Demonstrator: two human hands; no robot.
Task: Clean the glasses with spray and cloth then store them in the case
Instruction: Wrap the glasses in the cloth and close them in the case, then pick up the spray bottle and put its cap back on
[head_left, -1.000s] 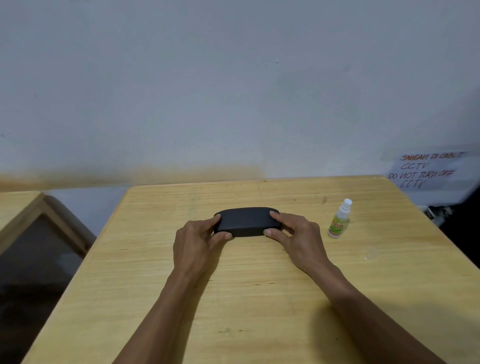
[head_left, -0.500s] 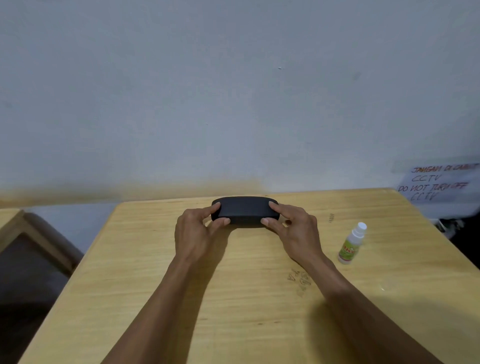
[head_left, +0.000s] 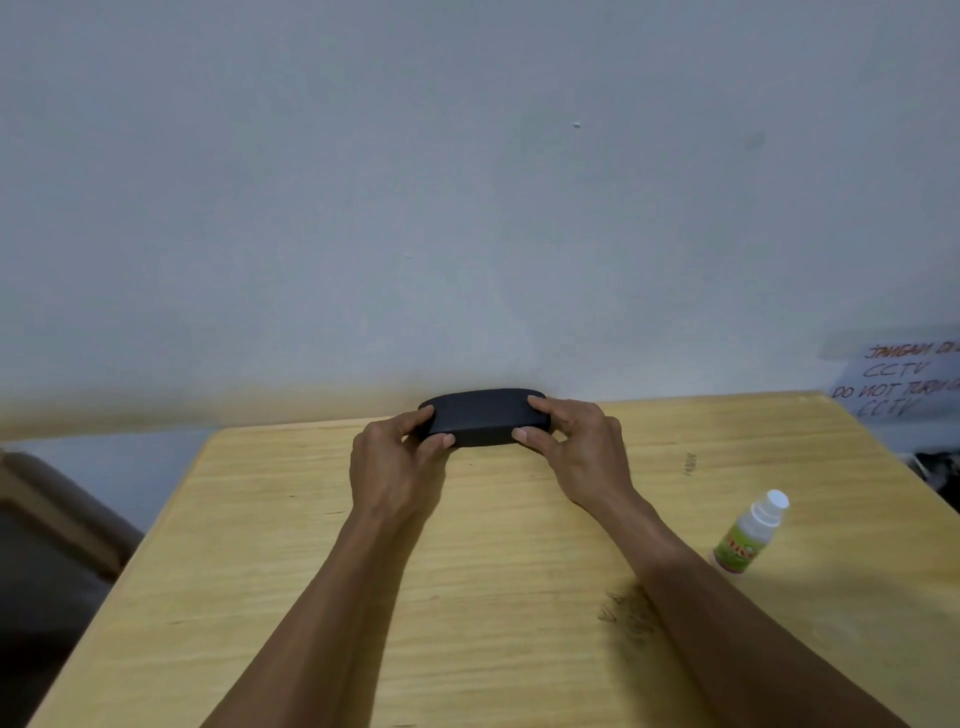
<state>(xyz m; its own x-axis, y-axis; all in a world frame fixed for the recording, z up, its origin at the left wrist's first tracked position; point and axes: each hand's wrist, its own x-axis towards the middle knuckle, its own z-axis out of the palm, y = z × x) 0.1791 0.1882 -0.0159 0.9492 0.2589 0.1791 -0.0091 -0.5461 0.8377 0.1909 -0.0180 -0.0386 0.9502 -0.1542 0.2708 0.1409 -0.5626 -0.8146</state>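
Closed black case (head_left: 483, 415) pinched at its ends by left hand (head_left: 397, 462) and right hand (head_left: 576, 447) – rigid, light, probably smooth-shelled – best gripped endwise; spray bottle (head_left: 748, 535) stands apart

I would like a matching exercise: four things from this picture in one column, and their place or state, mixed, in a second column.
Things:
1. case
2. spray bottle
3. paper sign
4. table

Descriptions:
A. taped on the wall, handwritten
B. black, shut, gripped at both ends
C. light wood, scribbled on
D. upright, white cap, untouched

Pairs: 1-B, 2-D, 3-A, 4-C
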